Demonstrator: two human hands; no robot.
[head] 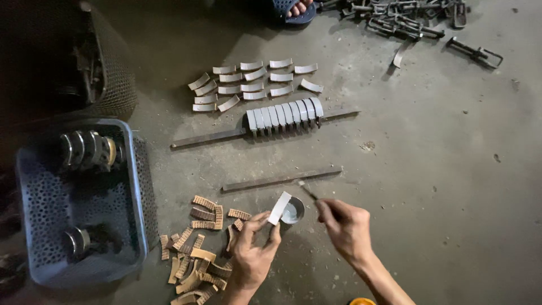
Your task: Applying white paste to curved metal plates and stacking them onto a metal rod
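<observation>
Concrete floor (pixel 440 186), grey and stained, fills the view. Blue perforated crate (pixel 39 214) at left, holding dark round metal parts; a dark mesh basket (pixel 113 73) sits above it, contents too dark to tell.

Top right: heap of metal clamps (pixel 406 20), one lying apart at its right. Top centre: a sandalled foot (pixel 293 8) of another person, just in frame.

Two long flat bars on the floor. Upper bar (pixel 209 137) carries a tight row of curved metal shoes (pixel 285 116) standing on edge, touching each other. Lower bar (pixel 282 179) is bare. Above the upper bar, loose shoes (pixel 248 82) lie in rough rows, apart from each other.

Bottom left of centre: pile of tan ribbed lining strips (pixel 195 254), scattered and overlapping, just beside the left hand.

Small round tin (pixel 293 212) of pale liquid sits on the floor between the hands.

Left hand (pixel 253 248): thumb and fingers pinch one pale curved shoe (pixel 279 208), held tilted, its upper end over the tin's left rim.

Right hand (pixel 345 226): fingers pressed together around a thin brush (pixel 307 191), tip pointing up-left, above the tin and just right of the shoe. Cannot tell if the tip touches the shoe.

Orange object (pixel 361 301) at bottom edge, mostly cut off.
</observation>
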